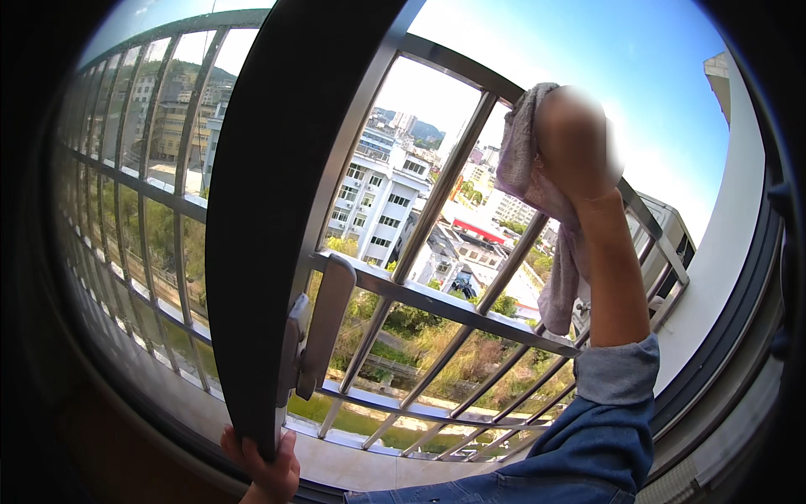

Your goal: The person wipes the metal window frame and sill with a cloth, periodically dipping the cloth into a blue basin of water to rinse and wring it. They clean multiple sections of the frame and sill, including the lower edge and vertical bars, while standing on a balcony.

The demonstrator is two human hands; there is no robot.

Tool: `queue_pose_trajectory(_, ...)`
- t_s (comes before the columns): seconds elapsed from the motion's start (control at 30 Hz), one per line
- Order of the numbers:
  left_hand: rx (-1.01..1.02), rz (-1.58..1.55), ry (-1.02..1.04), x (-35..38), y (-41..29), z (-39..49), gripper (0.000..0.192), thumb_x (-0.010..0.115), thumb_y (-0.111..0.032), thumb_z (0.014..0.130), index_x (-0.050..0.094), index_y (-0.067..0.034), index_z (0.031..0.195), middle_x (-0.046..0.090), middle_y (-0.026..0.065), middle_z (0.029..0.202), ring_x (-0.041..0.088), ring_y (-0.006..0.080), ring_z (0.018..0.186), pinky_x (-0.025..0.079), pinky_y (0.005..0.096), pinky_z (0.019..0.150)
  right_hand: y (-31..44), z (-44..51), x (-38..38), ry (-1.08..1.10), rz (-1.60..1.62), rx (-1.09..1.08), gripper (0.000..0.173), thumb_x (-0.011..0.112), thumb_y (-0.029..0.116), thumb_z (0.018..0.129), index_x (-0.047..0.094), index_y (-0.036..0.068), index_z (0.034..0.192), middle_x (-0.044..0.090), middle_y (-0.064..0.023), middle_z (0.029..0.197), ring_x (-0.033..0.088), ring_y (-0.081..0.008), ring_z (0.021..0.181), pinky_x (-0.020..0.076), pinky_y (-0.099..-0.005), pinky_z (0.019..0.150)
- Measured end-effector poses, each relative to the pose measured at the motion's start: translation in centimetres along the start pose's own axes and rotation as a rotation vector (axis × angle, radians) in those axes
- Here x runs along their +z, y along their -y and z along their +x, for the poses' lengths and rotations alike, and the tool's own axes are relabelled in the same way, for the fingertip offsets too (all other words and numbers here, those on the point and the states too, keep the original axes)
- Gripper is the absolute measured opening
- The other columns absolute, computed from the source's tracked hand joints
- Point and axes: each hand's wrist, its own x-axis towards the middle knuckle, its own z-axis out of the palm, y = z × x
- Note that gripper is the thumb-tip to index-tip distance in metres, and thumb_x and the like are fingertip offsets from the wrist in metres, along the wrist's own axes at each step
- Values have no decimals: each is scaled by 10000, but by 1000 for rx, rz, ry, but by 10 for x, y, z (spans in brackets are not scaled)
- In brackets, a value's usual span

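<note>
My right hand (573,148), partly blurred, is raised at the upper right and grips a greyish-pink cloth (519,157). The cloth lies against the top rail of a metal window guard (459,66), and its loose end hangs below the wrist. At the bottom left, my left hand (267,463) is closed around the lower edge of a dark window sash frame (271,220). A grey metal window handle (330,315) sticks out from the sash, above my left hand.
More guard bars (145,183) show through the glass on the left. An outdoor air-conditioner unit (658,220) stands at the right beside a white wall (724,252). A pale sill (365,472) runs below the guard. Buildings and greenery lie far below outside.
</note>
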Motion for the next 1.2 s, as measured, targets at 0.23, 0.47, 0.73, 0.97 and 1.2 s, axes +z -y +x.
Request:
queue_pose_trajectory(0.23,39,23,18,-3,3,-1,225,580,-21,846,610,-129,1041,169,322,1437,167,557,1306,173,645,1002,-34,-23,6,40,493,75,252,658,214,746,568,19,876,620,-153,833,618,-349,790,502,-402,721)
queue_pose_trajectory(0.47,60,-8,6,-3,4,0,204,581,-42,844,614,-133,1024,188,316,1430,186,545,1301,159,635,1009,-51,-42,-9,134,1003,378,263,580,230,856,583,28,1024,635,-101,919,633,-186,858,522,-301,744)
queue_pose_trajectory(0.73,12,-38,29,-5,1,-5,238,610,-30,808,620,-158,1008,187,282,1432,197,511,1300,187,601,1001,1,35,7,115,576,-18,269,595,177,736,522,-5,918,597,-196,893,576,-373,885,455,-451,789)
queue_pose_trajectory(0.97,47,-36,4,0,5,-9,233,627,-37,782,612,-158,982,235,312,1392,215,541,1273,195,637,979,6,45,-2,212,847,16,334,597,249,770,539,-5,979,614,-211,960,587,-372,928,460,-428,815)
queue_pose_trajectory(1.2,58,-2,-14,-2,5,-4,205,563,-40,852,583,-142,1028,236,327,1404,235,560,1273,196,661,984,79,97,-2,-15,152,29,314,646,271,773,598,-3,919,654,-168,839,656,-301,812,520,-389,759)
